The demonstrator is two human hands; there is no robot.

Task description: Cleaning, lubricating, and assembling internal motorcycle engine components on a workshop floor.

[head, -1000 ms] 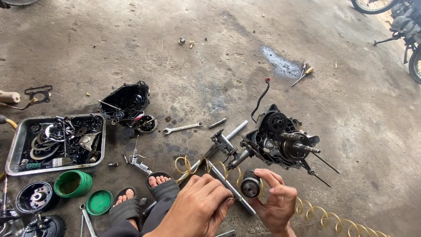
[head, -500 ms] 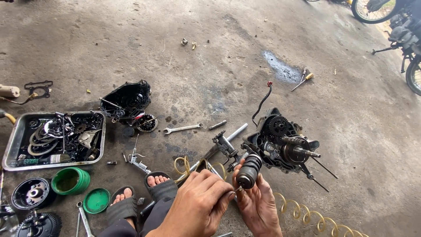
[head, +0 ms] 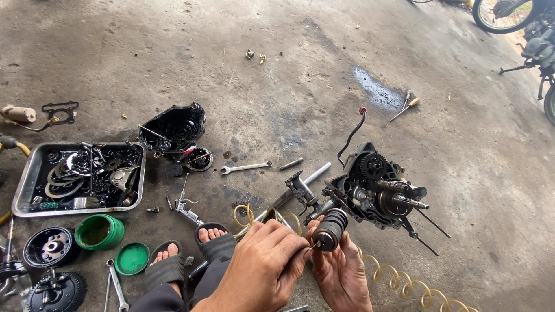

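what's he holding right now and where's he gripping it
A dark ribbed cylindrical part, cradled from beneath in the right hand; the left hand pinches its near end.

Both hands, the left hand [head: 263,263] and the right hand [head: 341,274], are bare, without gloves. Dark sandals [head: 217,245] leave the toes open, above dark trousers [head: 156,300].

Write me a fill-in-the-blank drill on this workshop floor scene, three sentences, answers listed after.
1. The right hand holds a dark, ribbed, ____-shaped part.
2. The open green tub has its matching ____ lying beside it on the floor.
3. The metal tray of gears and rings lies to the ____ of the combination wrench in the head view.

Missing words: cylinder; lid; left
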